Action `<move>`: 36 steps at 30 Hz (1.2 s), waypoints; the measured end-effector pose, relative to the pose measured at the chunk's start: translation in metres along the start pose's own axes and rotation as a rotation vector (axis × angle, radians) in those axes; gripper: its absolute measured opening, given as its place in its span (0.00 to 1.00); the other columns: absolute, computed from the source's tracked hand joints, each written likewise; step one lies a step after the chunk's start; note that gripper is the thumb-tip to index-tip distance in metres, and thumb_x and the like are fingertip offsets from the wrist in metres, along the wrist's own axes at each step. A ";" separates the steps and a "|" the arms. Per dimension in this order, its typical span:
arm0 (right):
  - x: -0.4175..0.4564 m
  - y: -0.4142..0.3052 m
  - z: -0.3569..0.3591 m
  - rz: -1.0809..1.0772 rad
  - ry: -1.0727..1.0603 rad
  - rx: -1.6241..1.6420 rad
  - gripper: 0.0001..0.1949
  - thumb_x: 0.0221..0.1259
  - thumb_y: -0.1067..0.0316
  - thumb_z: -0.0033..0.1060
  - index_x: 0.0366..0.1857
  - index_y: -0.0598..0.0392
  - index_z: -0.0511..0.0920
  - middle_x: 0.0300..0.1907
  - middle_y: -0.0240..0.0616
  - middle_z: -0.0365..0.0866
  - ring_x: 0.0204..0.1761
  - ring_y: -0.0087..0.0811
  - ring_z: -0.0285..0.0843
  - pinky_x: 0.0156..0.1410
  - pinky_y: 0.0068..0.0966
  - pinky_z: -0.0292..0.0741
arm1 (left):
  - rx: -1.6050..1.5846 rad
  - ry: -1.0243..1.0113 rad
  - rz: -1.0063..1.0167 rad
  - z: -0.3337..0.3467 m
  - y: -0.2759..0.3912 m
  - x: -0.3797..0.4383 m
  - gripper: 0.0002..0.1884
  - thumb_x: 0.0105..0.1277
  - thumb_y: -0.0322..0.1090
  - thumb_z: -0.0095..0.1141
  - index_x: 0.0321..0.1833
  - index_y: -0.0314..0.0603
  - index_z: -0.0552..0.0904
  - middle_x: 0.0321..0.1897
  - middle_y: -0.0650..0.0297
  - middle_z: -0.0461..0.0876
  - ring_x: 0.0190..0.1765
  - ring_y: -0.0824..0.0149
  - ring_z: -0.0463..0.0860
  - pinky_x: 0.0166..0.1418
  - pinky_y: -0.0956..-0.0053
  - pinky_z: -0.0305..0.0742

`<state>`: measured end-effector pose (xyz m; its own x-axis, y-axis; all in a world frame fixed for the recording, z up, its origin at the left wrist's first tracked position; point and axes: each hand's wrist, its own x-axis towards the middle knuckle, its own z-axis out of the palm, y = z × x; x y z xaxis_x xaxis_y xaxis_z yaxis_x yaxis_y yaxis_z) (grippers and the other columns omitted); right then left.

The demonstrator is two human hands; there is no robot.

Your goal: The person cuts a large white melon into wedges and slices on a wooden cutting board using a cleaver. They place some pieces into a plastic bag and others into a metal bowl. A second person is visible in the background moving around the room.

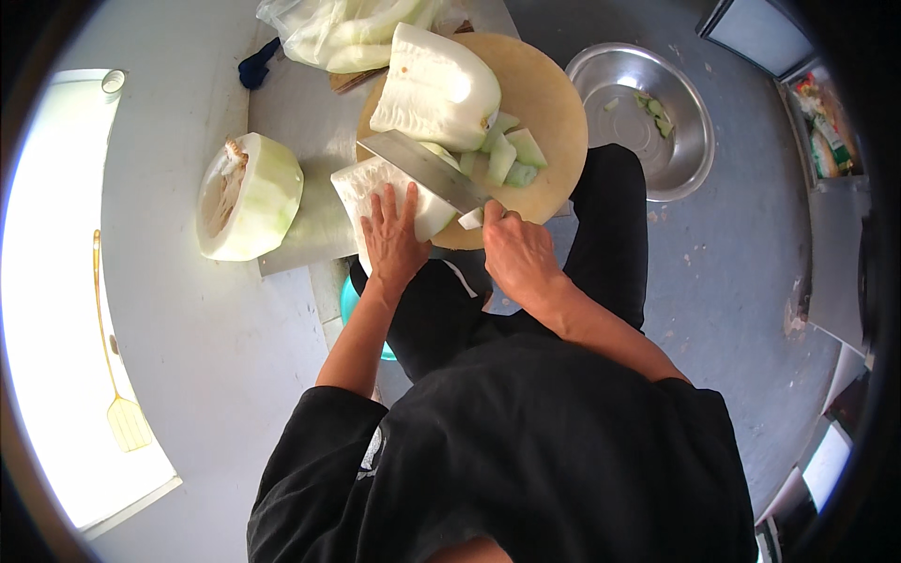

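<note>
My right hand [519, 255] is closed around the handle of a cleaver [426, 171], its broad blade slanting up to the left. The blade lies across or beside a peeled winter melon piece [366, 184]; the exact contact is hidden. With fingers spread, my left hand [394, 236] presses on the pale inner face of that piece. A small cut chunk [471, 219] is by the blade's heel. Farther back on the round cutting board [556, 141] lies a larger melon section [436, 88], with several green-white pieces [526, 148] at its right.
A hollow melon half [271, 200] stands on the left, near the metal surface's edge. A clear plastic bag [338, 35] of pale pieces lies behind the board. The steel basin [693, 165] at the right holds some green scraps. A dark blue cloth [258, 65] lies back left.
</note>
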<state>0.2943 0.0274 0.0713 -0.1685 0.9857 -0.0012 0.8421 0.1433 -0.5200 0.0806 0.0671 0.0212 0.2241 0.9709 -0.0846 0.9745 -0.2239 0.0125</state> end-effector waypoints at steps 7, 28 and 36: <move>0.056 0.000 0.001 0.012 -0.045 0.006 0.05 0.56 0.73 0.59 0.33 0.63 0.79 0.28 0.54 0.85 0.34 0.50 0.88 0.40 0.40 0.85 | -0.065 0.002 -0.017 -0.003 0.005 -0.005 0.50 0.50 0.34 0.71 0.80 0.62 0.61 0.78 0.50 0.60 0.77 0.35 0.59 0.72 0.32 0.61; 0.068 0.057 0.028 -0.018 -0.074 0.249 0.08 0.62 0.67 0.57 0.31 0.61 0.79 0.26 0.54 0.83 0.32 0.56 0.83 0.39 0.49 0.79 | -0.236 0.175 0.094 0.019 -0.027 -0.018 0.47 0.44 0.35 0.75 0.74 0.55 0.72 0.74 0.62 0.71 0.76 0.51 0.68 0.76 0.51 0.66; 0.023 0.037 0.024 -0.001 0.139 0.344 0.08 0.62 0.66 0.58 0.39 0.59 0.80 0.26 0.50 0.83 0.31 0.53 0.84 0.39 0.47 0.79 | -0.321 0.177 -0.159 -0.007 -0.006 0.004 0.41 0.49 0.34 0.68 0.72 0.51 0.73 0.65 0.59 0.80 0.66 0.51 0.79 0.65 0.62 0.77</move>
<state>0.3098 0.0532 0.0317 -0.0784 0.9916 0.1027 0.6162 0.1292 -0.7769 0.0754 0.0727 0.0274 0.0405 0.9972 0.0625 0.9434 -0.0588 0.3263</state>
